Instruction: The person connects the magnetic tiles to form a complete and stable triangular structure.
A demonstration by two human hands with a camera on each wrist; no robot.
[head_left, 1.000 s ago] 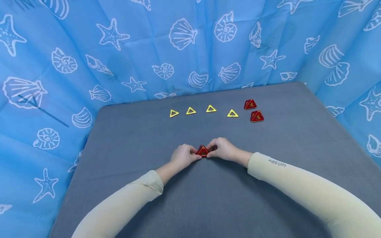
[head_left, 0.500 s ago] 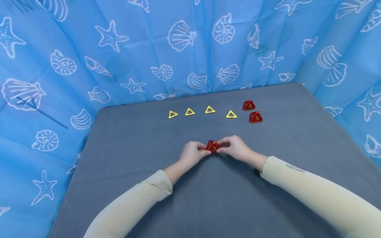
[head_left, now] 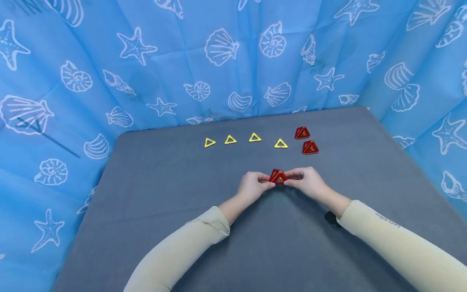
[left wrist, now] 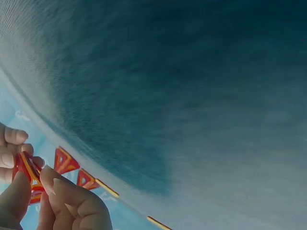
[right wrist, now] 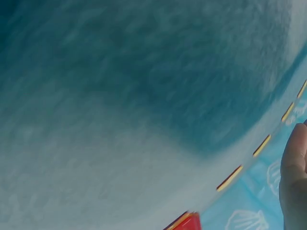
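Note:
Between both hands is a small red pyramid made of triangular pieces with yellow edging. My left hand pinches its left side between thumb and fingers, and my right hand pinches its right side. In the left wrist view, the fingertips of the left hand are on the red pyramid, with the other hand's fingers on its far side. Only part of the right hand shows at the edge of the right wrist view; the pyramid is out of that frame.
Two similar red pyramids, a farther one and a nearer one, sit toward the back right of the grey table. Left of them, several yellow triangles lie in a row. A blue shell-print curtain hangs behind.
Both hands have moved right and slightly farther from the body, carrying the red pyramid between them toward the other two. The yellow triangles and the other pyramids stay where they were.

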